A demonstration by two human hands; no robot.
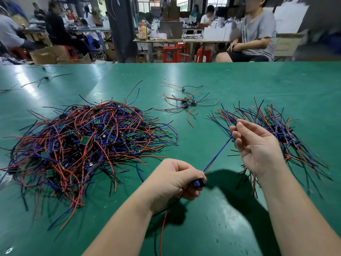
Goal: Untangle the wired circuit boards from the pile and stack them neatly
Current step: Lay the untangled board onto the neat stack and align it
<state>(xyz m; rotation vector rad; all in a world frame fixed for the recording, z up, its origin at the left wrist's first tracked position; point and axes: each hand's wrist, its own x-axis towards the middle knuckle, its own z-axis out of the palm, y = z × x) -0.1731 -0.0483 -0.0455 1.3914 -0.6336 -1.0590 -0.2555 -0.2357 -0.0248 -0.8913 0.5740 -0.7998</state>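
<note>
Green table (221, 80) across whole foreground. Far left, at back: a few stray wires (44, 79) lying apart from everything else, blurred cardboard boxes (46, 54) on floor beyond table edge. Left half: big tangled pile (88, 141) of small green circuit boards with red, blue and black leads, heaped on table, wire ends sticking out all ways. Just right of pile, bottom centre: red wire (163, 228) and a black lead trailing down from under left hand (175, 180) toward lower frame edge. Left hand raised off table, fingers curled tight round one loose board (199, 182), dark and blue parts poking out at fingertips. Mid-table beyond that hand: small cluster (186, 104) of a few wired boards, spread loose, well apart from pile; red stools (173, 53) in background above. From loose board, blue wire (217, 156) stretched taut, up and right, into right hand (256, 145). Right hand palm toward camera, fingers half curled, pinching far end of blue wire; exact pinching fingers unclear. Behind and right of that hand: sorted stack (282, 130) of wired boards, bunched in a row, leads fanned out to both sides, resting on table, partly hidden by hand and wrist. Pile and stack well apart, both hands between them. Far right background: seated person (258, 34) in grey shirt, blurred.
</note>
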